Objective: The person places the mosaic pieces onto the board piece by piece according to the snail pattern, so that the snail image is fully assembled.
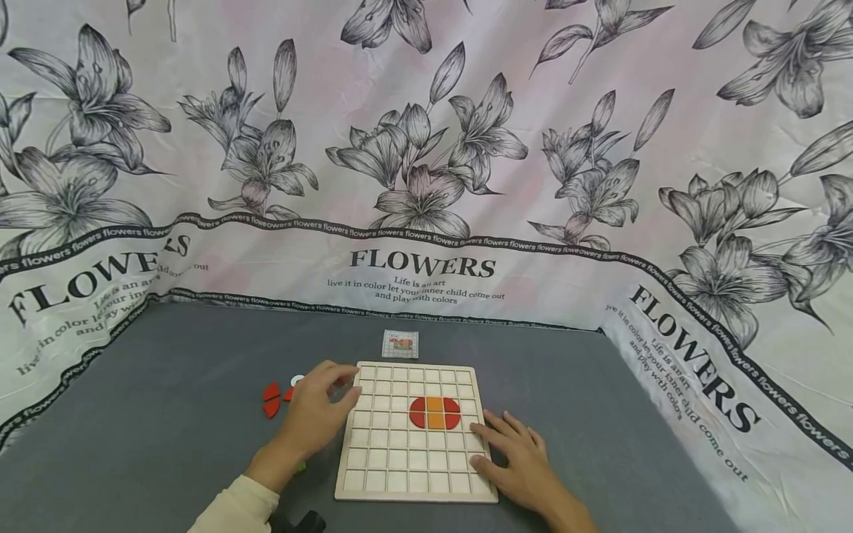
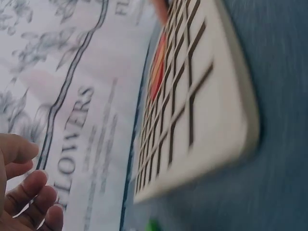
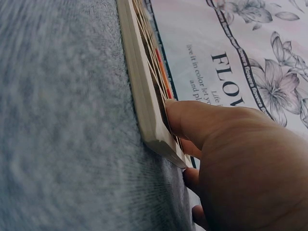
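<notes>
A pale wooden grid board (image 1: 386, 460) lies on the grey cloth. On its squares, right of the middle, red rounded pieces (image 1: 417, 413) flank an orange band (image 1: 435, 413). My left hand (image 1: 313, 414) hovers by the board's upper left edge, thumb and fingers loosely bent and apart. Nothing shows between its fingers (image 2: 33, 187) in the left wrist view. At the board's right edge rests my right hand (image 1: 523, 463), thumb and forefinger over the border. The right wrist view has its thumb (image 3: 185, 115) lying on the board's top face.
Loose red pieces (image 1: 270, 400) and a white round piece (image 1: 297, 380) lie left of the board. A green piece (image 1: 302, 466) peeks out beside my left wrist. Behind the board lies a small picture card (image 1: 400, 344). Flower-printed cloth (image 1: 426, 274) hangs around the back and sides.
</notes>
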Demonstrator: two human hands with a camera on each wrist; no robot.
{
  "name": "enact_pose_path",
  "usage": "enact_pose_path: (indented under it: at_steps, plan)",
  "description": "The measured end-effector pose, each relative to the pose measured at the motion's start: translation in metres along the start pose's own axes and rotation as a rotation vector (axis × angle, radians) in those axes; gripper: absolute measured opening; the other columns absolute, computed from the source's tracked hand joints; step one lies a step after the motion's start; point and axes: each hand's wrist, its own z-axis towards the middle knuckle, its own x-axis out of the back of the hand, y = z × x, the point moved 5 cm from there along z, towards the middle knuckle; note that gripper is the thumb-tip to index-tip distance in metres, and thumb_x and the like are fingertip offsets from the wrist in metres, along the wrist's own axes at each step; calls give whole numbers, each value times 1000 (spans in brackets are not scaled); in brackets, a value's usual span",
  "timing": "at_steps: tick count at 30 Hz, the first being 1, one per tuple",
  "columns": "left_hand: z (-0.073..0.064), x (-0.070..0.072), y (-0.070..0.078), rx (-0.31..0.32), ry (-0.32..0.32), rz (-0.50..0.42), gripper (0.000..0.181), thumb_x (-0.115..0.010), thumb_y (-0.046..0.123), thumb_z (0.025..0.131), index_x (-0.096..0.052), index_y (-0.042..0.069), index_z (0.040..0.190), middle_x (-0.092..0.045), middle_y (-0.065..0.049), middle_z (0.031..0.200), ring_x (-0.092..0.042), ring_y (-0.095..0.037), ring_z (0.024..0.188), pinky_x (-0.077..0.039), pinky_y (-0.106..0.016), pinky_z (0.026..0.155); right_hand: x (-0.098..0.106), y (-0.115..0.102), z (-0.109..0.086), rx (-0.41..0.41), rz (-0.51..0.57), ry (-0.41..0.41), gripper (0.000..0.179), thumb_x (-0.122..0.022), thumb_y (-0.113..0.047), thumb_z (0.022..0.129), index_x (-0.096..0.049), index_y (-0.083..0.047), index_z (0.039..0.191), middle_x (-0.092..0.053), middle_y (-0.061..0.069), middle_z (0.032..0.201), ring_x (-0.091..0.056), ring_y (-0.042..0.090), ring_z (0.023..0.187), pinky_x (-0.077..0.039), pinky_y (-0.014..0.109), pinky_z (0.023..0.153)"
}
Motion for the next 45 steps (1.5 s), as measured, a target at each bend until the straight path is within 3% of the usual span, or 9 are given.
enact_pose_path:
  at_steps: [6,11,17,21,28,34,37,39,45]
  plan:
    - [-7,38,-28,98,59,109,29,-78,-5,75,-71,3,102,-59,0,85,-56,-16,74,-48,-36,58,-1,0,-1,7,-6,5,50,-62,-49,90,-64,-20,130,-46,6,144,-28,39,136,-13,67,99]
    - [-19,63,-55,224,68,181,26,-74,-1,80,-69,1,106,-61,-5,87,-56,-22,78,-46,-41,61,-2,1,0,17,-1,7,49,-62,-49,90,-64,-20,130,-47,6,144,-29,40,135,-14,67,99]
    - [-39,79,-82,426,-27,247,28,-68,3,87,-66,-2,114,-63,-11,93,-59,-29,86,-48,-49,72,-3,2,-1,9,-10,1,48,-60,-50,91,-64,-21,130,-47,7,144,-29,40,135,-14,67,99]
    - [-50,83,-93,505,-84,257,31,-65,0,86,-64,-4,116,-65,-13,94,-60,-30,85,-46,-50,74,-3,3,-3,9,-8,-1,48,-60,-50,91,-64,-22,130,-47,6,143,-29,40,136,-14,67,100]
    - [-54,81,-100,544,-148,235,35,-66,2,86,-62,-4,120,-66,-16,102,-60,-36,95,-43,-54,81,-3,2,-4,4,6,7,48,-61,-50,91,-63,-22,130,-46,6,144,-28,40,136,-13,68,99]
    - [-54,76,-100,566,-199,204,38,-67,2,85,-62,1,123,-68,-7,96,-60,-35,99,-42,-55,85,-3,3,-4,-15,-5,7,50,-61,-52,90,-63,-22,131,-46,5,144,-28,39,136,-13,67,99]
    - [-54,74,-100,558,-212,192,38,-70,3,84,-63,2,122,-67,-3,90,-61,-32,95,-43,-55,83,-2,3,-3,-11,-6,11,50,-61,-51,90,-63,-22,131,-46,5,144,-28,39,136,-13,67,99]
    - [-53,73,-100,541,-224,193,39,-72,4,82,-65,3,121,-67,-4,91,-61,-32,95,-40,-57,88,-1,3,-3,-5,-6,15,49,-61,-50,90,-63,-21,131,-46,6,144,-28,39,136,-13,67,99]
    - [-51,70,-101,479,-285,224,44,-80,11,78,-67,7,119,-63,-16,116,-53,-38,109,-37,-60,91,0,2,-1,6,-11,14,49,-61,-50,90,-64,-21,130,-46,6,144,-28,40,136,-14,66,100]
